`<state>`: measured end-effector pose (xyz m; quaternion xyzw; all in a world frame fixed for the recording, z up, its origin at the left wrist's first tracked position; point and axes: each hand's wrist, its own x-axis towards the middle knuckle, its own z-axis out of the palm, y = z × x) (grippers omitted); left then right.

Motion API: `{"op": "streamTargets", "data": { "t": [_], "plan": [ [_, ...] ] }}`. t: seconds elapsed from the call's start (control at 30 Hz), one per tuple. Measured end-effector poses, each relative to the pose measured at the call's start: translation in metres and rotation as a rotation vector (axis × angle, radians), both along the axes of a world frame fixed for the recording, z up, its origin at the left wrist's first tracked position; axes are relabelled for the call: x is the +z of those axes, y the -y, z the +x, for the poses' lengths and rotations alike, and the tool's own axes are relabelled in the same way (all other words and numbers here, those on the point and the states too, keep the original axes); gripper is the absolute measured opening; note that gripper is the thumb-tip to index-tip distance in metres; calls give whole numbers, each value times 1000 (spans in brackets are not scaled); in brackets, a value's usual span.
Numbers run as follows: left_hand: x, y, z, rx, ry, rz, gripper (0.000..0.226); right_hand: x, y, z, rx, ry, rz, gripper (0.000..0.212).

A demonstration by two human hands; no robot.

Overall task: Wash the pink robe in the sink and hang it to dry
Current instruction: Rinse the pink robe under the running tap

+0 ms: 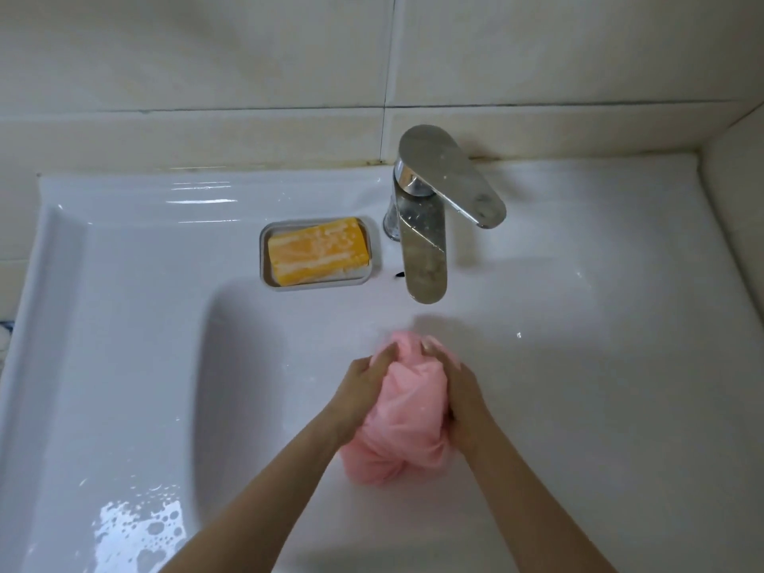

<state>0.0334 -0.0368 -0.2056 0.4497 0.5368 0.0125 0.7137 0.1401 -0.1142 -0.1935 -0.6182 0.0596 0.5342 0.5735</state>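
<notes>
The pink robe (407, 411) is bunched into a wet bundle over the white sink basin (578, 366), just below the faucet spout. My left hand (364, 390) grips its left side and my right hand (461, 386) grips its right side, fingers curled over the top. The lower end of the bundle hangs between my forearms. No water runs from the spout.
A chrome faucet (426, 241) with a lever handle stands at the back of the sink. Left of it, a grey soap dish (264, 258) holds a yellow soap bar (318, 250). Soap suds (140, 531) lie on the left sink ledge. Tiled wall behind.
</notes>
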Motion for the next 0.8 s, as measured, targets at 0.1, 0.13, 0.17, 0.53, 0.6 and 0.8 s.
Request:
{"op": "streamTargets", "data": {
  "t": [0.1,0.13,0.17,0.53,0.6,0.8],
  "plan": [
    [11,7,-11,323,-54,-22,33,16,15,-4,68,339,52,11],
    [12,10,-15,378,-79,32,34,18,18,-9,147,457,46,9],
    [9,13,-19,351,-107,137,39,17,22,-15,254,579,7,17],
    [-79,57,-5,-241,-496,965,43,-85,18,-32,651,1523,-407,37],
    [-83,53,-2,-214,-507,1062,34,-92,12,-30,597,1640,-385,30],
    [-89,27,17,-161,-555,1069,29,-99,-19,-19,400,1802,-383,28]
  ]
}}
